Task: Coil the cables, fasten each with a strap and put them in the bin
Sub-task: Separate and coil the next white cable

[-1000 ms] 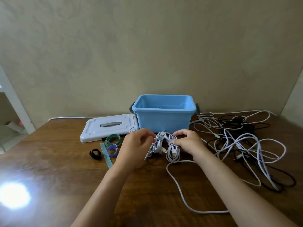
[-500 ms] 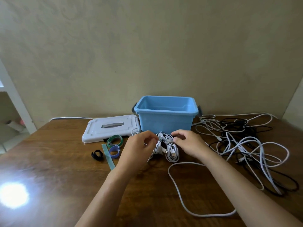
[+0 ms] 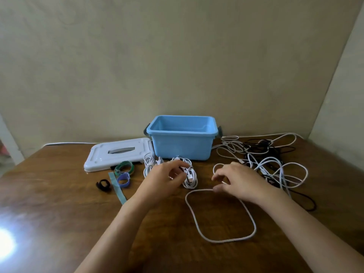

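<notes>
The task is in its early part, by my judgement. The blue bin [image 3: 182, 141] stands open at the far middle of the bench [image 3: 59, 223], and as much of its inside as shows holds nothing. Its white lid [image 3: 116, 154] lies flat at about nine o'clock from it.

Just in front of the bin lie two small bundles of white cable: one [image 3: 149, 164] at the bin's seven o'clock and a second [image 3: 190, 177] at its six o'clock. Both look coiled, but no strap shows around either, so fastening and binning are still to do for them.

The left hand [image 3: 167, 180] rests between the two bundles, fingers loosely curled and touching the second one; I cannot tell whether it actually grips a strand. The right hand [image 3: 234, 181] is at three o'clock from that bundle, thumb and fingertips pinched on a loose white cable [image 3: 220, 240], whose slack makes one wide loop on the bench toward the person. This looks like the cable being gathered next.

At the bin's four o'clock sits the uncoiled tangle [image 3: 275, 164]: white and black leads overlapping so much that a count is not possible, though there are several.

Straps, at the lid's six o'clock: four that I can count. A green ring [image 3: 124, 168], a purple ring [image 3: 123, 180], a black ring [image 3: 103, 185], and one teal strip [image 3: 117, 189] lying flat and unrolled.

So: two coiled, none strapped, none binned, the heap untouched.
</notes>
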A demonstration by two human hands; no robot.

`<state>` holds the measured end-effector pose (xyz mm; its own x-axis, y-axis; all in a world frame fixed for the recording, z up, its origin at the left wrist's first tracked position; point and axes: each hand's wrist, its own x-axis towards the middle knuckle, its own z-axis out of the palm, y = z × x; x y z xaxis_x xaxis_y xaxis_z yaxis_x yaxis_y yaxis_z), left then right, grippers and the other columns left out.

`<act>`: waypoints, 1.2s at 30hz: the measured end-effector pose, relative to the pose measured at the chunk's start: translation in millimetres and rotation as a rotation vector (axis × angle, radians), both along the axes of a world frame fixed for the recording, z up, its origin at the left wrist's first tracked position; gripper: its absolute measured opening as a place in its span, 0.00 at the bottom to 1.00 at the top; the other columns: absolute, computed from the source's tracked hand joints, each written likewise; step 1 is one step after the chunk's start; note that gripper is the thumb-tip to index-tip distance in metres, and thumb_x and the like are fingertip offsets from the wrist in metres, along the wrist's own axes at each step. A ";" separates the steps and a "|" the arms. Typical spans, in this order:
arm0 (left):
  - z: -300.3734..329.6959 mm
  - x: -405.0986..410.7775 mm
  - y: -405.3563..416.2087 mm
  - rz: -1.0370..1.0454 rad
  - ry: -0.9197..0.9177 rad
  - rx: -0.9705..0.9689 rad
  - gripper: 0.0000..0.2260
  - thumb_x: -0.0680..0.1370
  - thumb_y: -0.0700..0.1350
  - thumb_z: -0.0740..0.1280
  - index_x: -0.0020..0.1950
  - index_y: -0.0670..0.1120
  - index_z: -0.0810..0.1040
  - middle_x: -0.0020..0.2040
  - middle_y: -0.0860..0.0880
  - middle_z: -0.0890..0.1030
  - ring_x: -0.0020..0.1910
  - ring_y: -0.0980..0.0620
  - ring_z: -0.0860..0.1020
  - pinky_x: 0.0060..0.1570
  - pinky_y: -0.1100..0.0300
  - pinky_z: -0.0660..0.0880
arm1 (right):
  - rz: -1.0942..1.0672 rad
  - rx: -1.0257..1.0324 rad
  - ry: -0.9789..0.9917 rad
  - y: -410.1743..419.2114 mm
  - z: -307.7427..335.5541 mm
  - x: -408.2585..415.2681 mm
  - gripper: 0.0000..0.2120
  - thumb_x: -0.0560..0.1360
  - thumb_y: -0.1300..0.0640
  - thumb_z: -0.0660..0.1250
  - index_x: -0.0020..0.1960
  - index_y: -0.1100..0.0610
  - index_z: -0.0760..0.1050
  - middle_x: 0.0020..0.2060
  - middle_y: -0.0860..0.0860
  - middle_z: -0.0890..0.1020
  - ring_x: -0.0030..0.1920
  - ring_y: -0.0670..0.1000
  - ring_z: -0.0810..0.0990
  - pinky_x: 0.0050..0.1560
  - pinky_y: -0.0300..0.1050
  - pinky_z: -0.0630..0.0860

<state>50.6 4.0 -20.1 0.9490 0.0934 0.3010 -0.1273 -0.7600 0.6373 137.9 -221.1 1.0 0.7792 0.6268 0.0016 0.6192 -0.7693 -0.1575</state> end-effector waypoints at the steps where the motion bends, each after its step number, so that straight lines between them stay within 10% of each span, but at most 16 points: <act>1: 0.1 -0.9 -4.3 -0.026 0.009 0.007 0.11 0.81 0.50 0.68 0.63 0.60 0.78 0.48 0.61 0.82 0.45 0.65 0.80 0.43 0.71 0.76 | 0.004 -0.003 -0.018 -3.3 -2.2 -2.2 0.19 0.76 0.40 0.70 0.65 0.40 0.76 0.59 0.42 0.76 0.60 0.44 0.72 0.57 0.45 0.71; 9: -8.6 2.4 -34.0 -0.189 0.058 0.223 0.12 0.80 0.56 0.68 0.63 0.58 0.79 0.51 0.61 0.76 0.44 0.66 0.74 0.44 0.69 0.70 | 0.025 0.324 -0.195 -17.6 -14.4 -23.1 0.07 0.79 0.47 0.69 0.55 0.45 0.84 0.47 0.40 0.76 0.52 0.43 0.71 0.51 0.43 0.72; 15: -5.1 -1.2 -32.8 -0.156 -0.117 0.086 0.11 0.83 0.46 0.65 0.42 0.59 0.76 0.36 0.56 0.81 0.37 0.58 0.79 0.39 0.63 0.75 | 0.040 0.629 -0.173 -19.4 19.2 -20.4 0.04 0.76 0.56 0.75 0.51 0.50 0.85 0.50 0.43 0.78 0.50 0.42 0.77 0.51 0.37 0.75; 23: 12.0 -13.8 -20.6 -0.201 -0.053 -0.438 0.15 0.83 0.55 0.62 0.52 0.49 0.85 0.41 0.46 0.85 0.39 0.51 0.81 0.40 0.59 0.76 | -0.090 0.571 -0.173 -20.4 20.9 -3.7 0.05 0.79 0.49 0.71 0.53 0.47 0.84 0.45 0.42 0.80 0.49 0.43 0.78 0.45 0.40 0.71; 29: 0.1 -1.9 -3.0 -0.042 -0.087 -0.226 0.19 0.81 0.39 0.67 0.65 0.62 0.75 0.49 0.56 0.84 0.46 0.56 0.83 0.50 0.52 0.83 | 0.028 0.798 -0.037 -17.3 33.3 -5.7 0.03 0.77 0.52 0.73 0.50 0.46 0.85 0.48 0.39 0.85 0.51 0.35 0.80 0.48 0.26 0.73; 36: 11.1 -7.6 -8.3 -0.115 -0.018 -0.308 0.10 0.83 0.53 0.63 0.62 0.56 0.80 0.49 0.53 0.86 0.48 0.54 0.84 0.53 0.49 0.82 | 0.042 0.739 0.022 -20.5 33.0 -6.2 0.09 0.77 0.53 0.74 0.55 0.44 0.85 0.50 0.38 0.85 0.52 0.32 0.80 0.49 0.27 0.75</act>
